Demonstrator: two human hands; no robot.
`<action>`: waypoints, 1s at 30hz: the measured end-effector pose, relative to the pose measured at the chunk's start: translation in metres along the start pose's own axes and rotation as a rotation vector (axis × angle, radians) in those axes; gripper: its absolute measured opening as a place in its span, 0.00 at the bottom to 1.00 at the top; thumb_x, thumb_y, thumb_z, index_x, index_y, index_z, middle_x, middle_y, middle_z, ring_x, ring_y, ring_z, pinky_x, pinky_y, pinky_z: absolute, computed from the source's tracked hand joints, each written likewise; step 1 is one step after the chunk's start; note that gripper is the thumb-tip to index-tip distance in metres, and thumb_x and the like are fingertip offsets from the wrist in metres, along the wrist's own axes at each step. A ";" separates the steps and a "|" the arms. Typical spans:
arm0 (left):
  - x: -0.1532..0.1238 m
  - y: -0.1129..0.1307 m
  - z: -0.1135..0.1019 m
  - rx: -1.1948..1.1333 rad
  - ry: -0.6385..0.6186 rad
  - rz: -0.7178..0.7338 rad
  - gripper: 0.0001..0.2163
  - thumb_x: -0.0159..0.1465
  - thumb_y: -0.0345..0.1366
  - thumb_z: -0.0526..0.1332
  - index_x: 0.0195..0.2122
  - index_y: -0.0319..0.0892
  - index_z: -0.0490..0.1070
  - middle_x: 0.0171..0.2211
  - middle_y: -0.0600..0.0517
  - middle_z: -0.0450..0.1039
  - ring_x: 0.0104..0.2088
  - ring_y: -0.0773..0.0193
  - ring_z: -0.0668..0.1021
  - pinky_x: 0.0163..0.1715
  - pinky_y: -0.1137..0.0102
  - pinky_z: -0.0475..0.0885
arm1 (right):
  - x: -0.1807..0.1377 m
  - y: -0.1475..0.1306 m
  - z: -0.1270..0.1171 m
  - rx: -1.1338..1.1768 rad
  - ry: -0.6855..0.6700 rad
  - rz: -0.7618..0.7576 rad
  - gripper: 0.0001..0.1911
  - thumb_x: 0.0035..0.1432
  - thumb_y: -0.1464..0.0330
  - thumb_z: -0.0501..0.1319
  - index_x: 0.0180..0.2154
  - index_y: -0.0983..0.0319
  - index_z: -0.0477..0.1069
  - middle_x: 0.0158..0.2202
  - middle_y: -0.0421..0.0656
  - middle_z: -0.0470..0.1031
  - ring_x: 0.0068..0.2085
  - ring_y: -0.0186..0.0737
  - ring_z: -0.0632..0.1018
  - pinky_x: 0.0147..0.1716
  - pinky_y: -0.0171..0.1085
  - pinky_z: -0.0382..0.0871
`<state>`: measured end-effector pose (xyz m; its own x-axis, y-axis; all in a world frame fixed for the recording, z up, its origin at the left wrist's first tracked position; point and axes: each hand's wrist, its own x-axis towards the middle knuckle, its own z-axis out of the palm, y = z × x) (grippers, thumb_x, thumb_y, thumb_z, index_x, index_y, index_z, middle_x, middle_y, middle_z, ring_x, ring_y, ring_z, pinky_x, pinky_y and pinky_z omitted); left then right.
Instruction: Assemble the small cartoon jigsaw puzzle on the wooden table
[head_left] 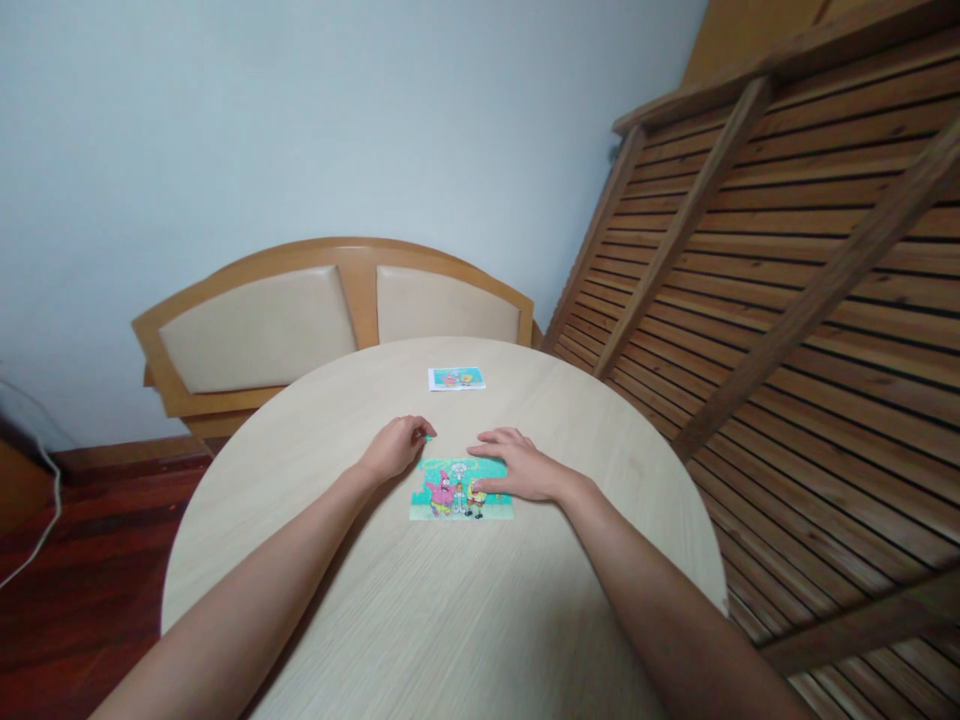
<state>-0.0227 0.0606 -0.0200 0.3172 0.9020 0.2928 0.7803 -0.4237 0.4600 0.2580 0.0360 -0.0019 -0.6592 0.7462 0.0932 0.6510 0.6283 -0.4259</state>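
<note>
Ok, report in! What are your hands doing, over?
Left hand curled by puzzle, top left corner, seemingly pinching teal piece. Right hand flat on its right side. Picture card farther back, apart.

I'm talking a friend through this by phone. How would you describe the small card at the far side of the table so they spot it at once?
Start at the round pale table; toward its far edge, in front of the padded bench, lies the small card. Unlike the larger cartoon picture that the right hand rests on, it is white-bordered, and no hand touches it.
</note>
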 end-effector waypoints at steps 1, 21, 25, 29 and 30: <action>-0.001 0.001 -0.002 -0.025 -0.006 -0.007 0.12 0.61 0.26 0.57 0.42 0.41 0.78 0.39 0.47 0.80 0.38 0.59 0.80 0.42 0.67 0.73 | -0.001 0.003 0.000 0.001 -0.009 0.019 0.37 0.54 0.44 0.66 0.61 0.52 0.70 0.66 0.52 0.63 0.66 0.59 0.60 0.63 0.57 0.53; -0.009 0.032 -0.011 -0.616 -0.244 -0.256 0.09 0.54 0.38 0.67 0.30 0.36 0.76 0.24 0.50 0.77 0.24 0.67 0.75 0.24 0.74 0.66 | -0.012 0.026 -0.015 -0.009 -0.052 0.172 0.34 0.56 0.47 0.64 0.61 0.51 0.70 0.69 0.52 0.57 0.69 0.61 0.56 0.65 0.59 0.50; -0.010 0.035 -0.007 -0.685 -0.279 -0.303 0.08 0.54 0.37 0.67 0.28 0.36 0.74 0.23 0.50 0.77 0.23 0.67 0.75 0.24 0.73 0.67 | -0.012 0.025 -0.015 -0.002 -0.031 0.166 0.34 0.55 0.48 0.66 0.60 0.54 0.72 0.68 0.53 0.58 0.68 0.60 0.57 0.65 0.57 0.51; -0.012 0.038 -0.006 -0.723 -0.325 -0.321 0.09 0.54 0.38 0.69 0.28 0.37 0.74 0.21 0.51 0.76 0.21 0.68 0.74 0.23 0.74 0.66 | -0.012 0.025 -0.014 0.008 -0.014 0.164 0.35 0.53 0.47 0.67 0.58 0.56 0.74 0.68 0.54 0.58 0.68 0.61 0.57 0.65 0.57 0.51; -0.013 0.038 -0.006 -0.726 -0.329 -0.325 0.09 0.54 0.38 0.69 0.28 0.37 0.74 0.21 0.52 0.75 0.21 0.69 0.73 0.23 0.74 0.66 | -0.012 0.025 -0.014 0.009 -0.011 0.164 0.35 0.53 0.47 0.67 0.58 0.56 0.74 0.68 0.54 0.58 0.68 0.61 0.57 0.65 0.57 0.52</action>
<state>0.0002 0.0324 -0.0013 0.3658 0.9180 -0.1529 0.3569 0.0133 0.9340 0.2879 0.0456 -0.0007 -0.5482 0.8362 0.0117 0.7471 0.4959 -0.4427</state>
